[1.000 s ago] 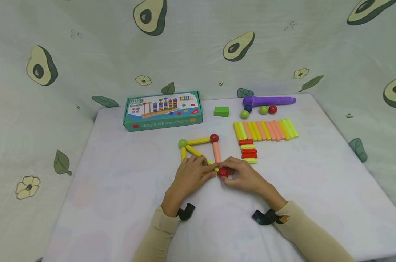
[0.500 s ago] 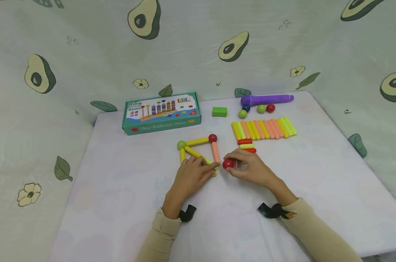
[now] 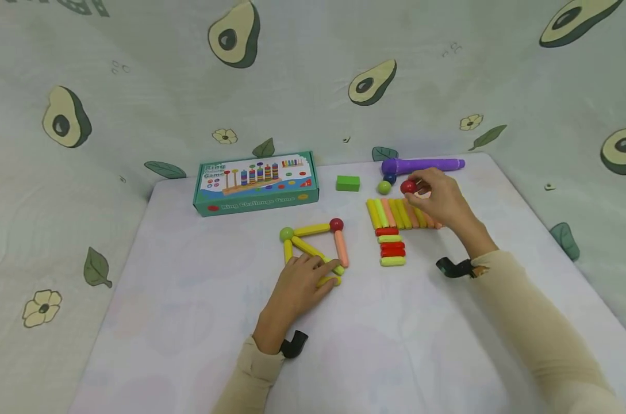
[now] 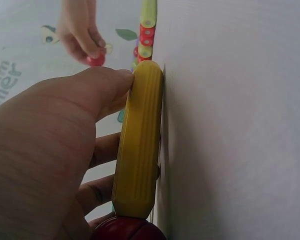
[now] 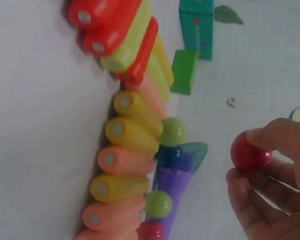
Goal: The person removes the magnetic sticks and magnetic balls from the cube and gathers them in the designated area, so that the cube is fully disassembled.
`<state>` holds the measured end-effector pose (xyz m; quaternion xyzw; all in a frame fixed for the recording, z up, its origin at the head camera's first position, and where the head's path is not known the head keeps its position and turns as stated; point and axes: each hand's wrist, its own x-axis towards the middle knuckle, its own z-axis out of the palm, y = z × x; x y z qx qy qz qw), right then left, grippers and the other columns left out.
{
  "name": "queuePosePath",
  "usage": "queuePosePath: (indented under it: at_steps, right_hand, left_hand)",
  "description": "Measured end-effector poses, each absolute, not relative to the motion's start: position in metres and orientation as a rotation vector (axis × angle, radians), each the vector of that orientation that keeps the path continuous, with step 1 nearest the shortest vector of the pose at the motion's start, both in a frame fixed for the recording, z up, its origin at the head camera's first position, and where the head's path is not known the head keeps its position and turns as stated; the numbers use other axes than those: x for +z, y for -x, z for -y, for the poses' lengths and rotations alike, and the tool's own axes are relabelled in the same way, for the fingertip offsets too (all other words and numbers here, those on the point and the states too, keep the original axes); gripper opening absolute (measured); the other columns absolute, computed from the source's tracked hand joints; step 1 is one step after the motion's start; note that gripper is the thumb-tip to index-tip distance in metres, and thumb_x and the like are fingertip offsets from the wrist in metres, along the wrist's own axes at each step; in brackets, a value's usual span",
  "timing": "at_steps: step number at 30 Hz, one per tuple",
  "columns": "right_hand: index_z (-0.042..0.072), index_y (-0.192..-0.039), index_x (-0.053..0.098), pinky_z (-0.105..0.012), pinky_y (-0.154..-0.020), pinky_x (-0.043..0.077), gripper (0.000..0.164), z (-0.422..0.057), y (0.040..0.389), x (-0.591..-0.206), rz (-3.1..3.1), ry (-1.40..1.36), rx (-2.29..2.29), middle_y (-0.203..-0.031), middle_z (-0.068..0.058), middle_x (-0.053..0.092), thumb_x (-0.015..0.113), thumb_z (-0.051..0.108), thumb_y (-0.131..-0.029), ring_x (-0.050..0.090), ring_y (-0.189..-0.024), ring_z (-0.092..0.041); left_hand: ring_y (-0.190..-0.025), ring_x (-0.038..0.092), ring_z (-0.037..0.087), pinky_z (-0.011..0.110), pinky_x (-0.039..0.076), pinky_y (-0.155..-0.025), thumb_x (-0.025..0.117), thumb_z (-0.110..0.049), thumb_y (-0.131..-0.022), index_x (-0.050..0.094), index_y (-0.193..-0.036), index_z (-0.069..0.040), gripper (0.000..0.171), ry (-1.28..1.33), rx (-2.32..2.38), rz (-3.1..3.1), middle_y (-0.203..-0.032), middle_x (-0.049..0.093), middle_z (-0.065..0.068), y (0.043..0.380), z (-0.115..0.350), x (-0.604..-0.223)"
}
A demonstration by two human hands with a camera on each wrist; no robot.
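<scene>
My right hand [image 3: 442, 195] pinches a red ball [image 3: 408, 187] between thumb and fingers, raised above the far side of a row of coloured sticks [image 3: 392, 214]. In the right wrist view the red ball [image 5: 251, 152] is apart from everything but the hand. My left hand [image 3: 303, 282] rests over a frame of magnetic-looking sticks and balls. Its thumb lies on a yellow stick [image 4: 140, 140], which meets a dark red ball [image 4: 129, 229]; its other fingers reach behind that stick. The frame also shows a green ball [image 3: 287, 234], a red ball [image 3: 336, 225] and a pink stick [image 3: 341, 249].
A purple stick-like toy [image 3: 421, 165] lies at the back beside a dark blue ball [image 3: 390, 178] and a green ball [image 3: 384, 187]. Left of them are a green block [image 3: 348, 183] and a ring game box [image 3: 256, 184]. Short red and lime sticks [image 3: 392, 245] form a column.
My right hand has carried the red ball from the frame's lower right corner up and right to the back of the stick row. My left hand has stayed on the frame.
</scene>
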<state>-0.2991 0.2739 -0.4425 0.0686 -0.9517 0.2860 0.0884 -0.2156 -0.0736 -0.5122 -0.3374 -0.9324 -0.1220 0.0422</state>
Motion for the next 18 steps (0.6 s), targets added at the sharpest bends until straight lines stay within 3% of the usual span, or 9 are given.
queuePosePath:
  at_steps: [9, 13, 18]
  right_hand:
    - [-0.004, -0.124, 0.064, -0.052, -0.090, 0.046, 0.038, -0.281, 0.367, -0.450, 3.048, -0.193, 0.501, -0.107, -0.020, 0.063, 0.072, 0.012, -0.090, 0.048, -0.102, -0.037]
    - [-0.004, -0.122, 0.065, -0.049, -0.085, 0.044, 0.037, -0.278, 0.382, -0.457, 3.077, -0.201, 0.405, -0.101, -0.018, 0.064, 0.073, 0.012, -0.090, 0.047, -0.098, -0.036]
    - [-0.005, -0.120, 0.064, -0.052, -0.089, 0.042, 0.033, -0.287, 0.391, -0.465, 3.124, -0.181, 0.336, -0.101, -0.020, 0.063, 0.071, 0.010, -0.091, 0.046, -0.098, -0.037]
  left_hand:
    - [-0.106, 0.057, 0.020, 0.035, 0.049, -0.085, 0.064, -0.042, -0.098, 0.065, -0.135, -0.029, 0.039, 1.023, -0.414, 2.818, -0.107, 0.066, -0.002, 0.210, 0.079, -0.515]
    - [-0.104, 0.057, 0.019, 0.034, 0.049, -0.083, 0.064, -0.041, -0.098, 0.065, -0.135, -0.029, 0.039, 1.022, -0.423, 2.813, -0.107, 0.066, -0.002, 0.210, 0.081, -0.513]
    - [-0.101, 0.056, 0.018, 0.033, 0.048, -0.081, 0.064, -0.041, -0.098, 0.065, -0.134, -0.028, 0.038, 1.058, -0.437, 2.783, -0.104, 0.065, -0.003, 0.215, 0.076, -0.515]
